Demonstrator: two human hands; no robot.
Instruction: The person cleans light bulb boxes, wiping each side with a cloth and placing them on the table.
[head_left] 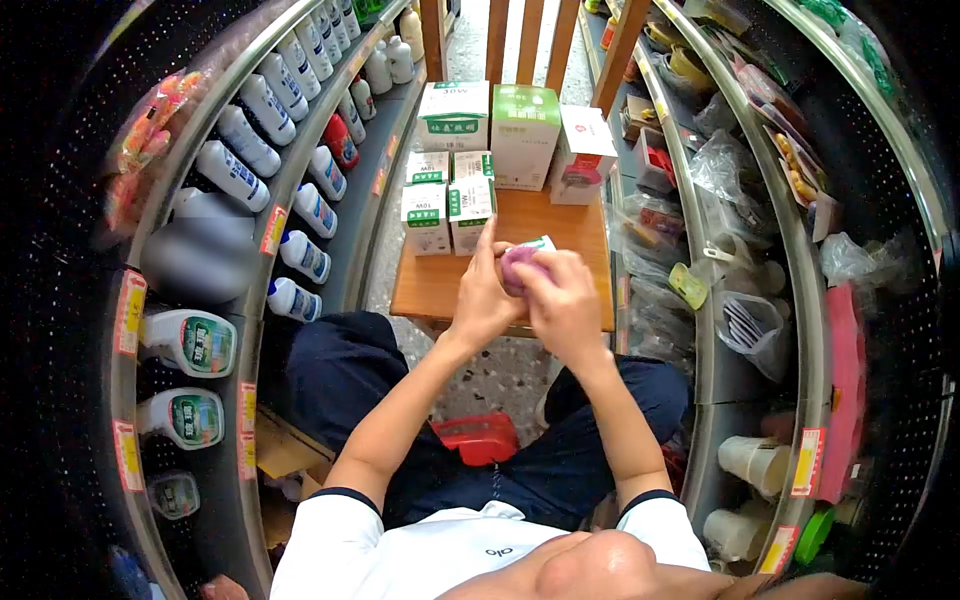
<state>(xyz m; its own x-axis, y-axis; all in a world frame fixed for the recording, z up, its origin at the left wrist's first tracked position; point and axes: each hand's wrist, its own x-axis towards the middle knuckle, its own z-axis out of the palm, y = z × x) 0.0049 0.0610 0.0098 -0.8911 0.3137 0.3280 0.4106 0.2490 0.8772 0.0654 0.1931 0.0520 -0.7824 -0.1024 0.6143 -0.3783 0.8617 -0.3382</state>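
Both my hands meet above the front part of a wooden chair seat (430,287). My left hand (487,290) is wrapped round the left side of a small white and green box (543,243), its index finger pointing up. In my right hand (568,305) is a bunched purple cloth (523,268), pressed against the box. Just beyond my left hand stand small green and white bulb boxes (427,222). Behind them are a larger white and green box (454,110), a tall green-topped box (526,140) and a white and red box (583,155).
Shelves with white bottles (233,175) and spray bottles (185,418) rise on the left. Bagged goods (725,175) and plastic cups (752,465) fill the right shelves. A red object (478,438) lies between my legs. Wooden slats (525,40) stand behind the boxes.
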